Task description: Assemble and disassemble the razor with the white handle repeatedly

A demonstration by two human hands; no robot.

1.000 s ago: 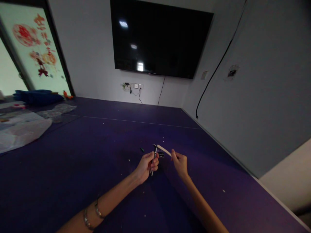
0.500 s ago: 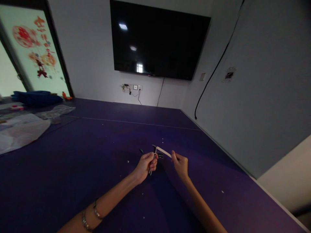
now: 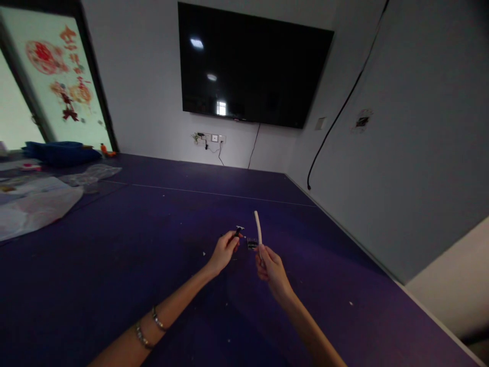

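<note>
My left hand (image 3: 224, 251) is closed on a small dark-handled tool (image 3: 239, 231) with a thin, pale T-shaped head; its exact kind is too small to make out. In my right hand (image 3: 273, 267), a long whitish stick (image 3: 257, 227), slightly curved, is gripped at its lower end and points upward. The stick and the tool are apart. Between the hands lies a small dark object with light markings (image 3: 251, 244) on the purple surface (image 3: 183, 316), partly behind my right fingers.
Small white scraps (image 3: 204, 253) dot the surface. At the left are a clear plastic bag (image 3: 95, 173), white sheeting (image 3: 46, 204) and a dark blue cloth bundle (image 3: 61, 152). A black cable (image 3: 338, 114) hangs along the right wall. A television (image 3: 252, 66) is mounted ahead.
The whitish stick has swung from slanting against the tool to nearly upright, away from it. My right hand has moved left and down; my left hand has shifted slightly left.
</note>
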